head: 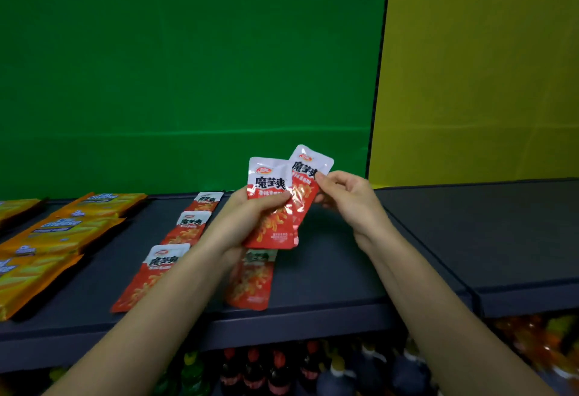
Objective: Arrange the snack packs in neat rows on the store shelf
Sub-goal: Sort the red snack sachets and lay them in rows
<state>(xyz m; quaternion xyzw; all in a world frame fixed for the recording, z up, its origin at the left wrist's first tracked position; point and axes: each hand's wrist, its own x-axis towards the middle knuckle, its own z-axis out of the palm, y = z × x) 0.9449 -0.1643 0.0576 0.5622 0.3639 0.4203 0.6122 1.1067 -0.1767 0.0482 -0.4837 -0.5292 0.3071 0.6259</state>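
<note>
1. While raised above the dark shelf (344, 270), two snack packs overlap: the front pack (269, 176) is upright and the rear pack (310, 167) is tilted behind it.
2. Left hand (247, 217) grips the front pack, thumb curled across its face.
3. Right hand (347, 195) pinches the rear pack's edge between thumb and fingertips.
4. Pack appearance: white top band, bold black characters, red body with orange snack artwork.
5. Four matching packs lie flat on the shelf, the nearest pack (250, 283) directly below the left hand.

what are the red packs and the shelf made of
Red packs: seemingly thin plastic or foil film, glossy; light glints on the white tops, and the edges look sealed flat. Shelf: matte dark grey, maybe painted metal or board; unclear which.
</note>
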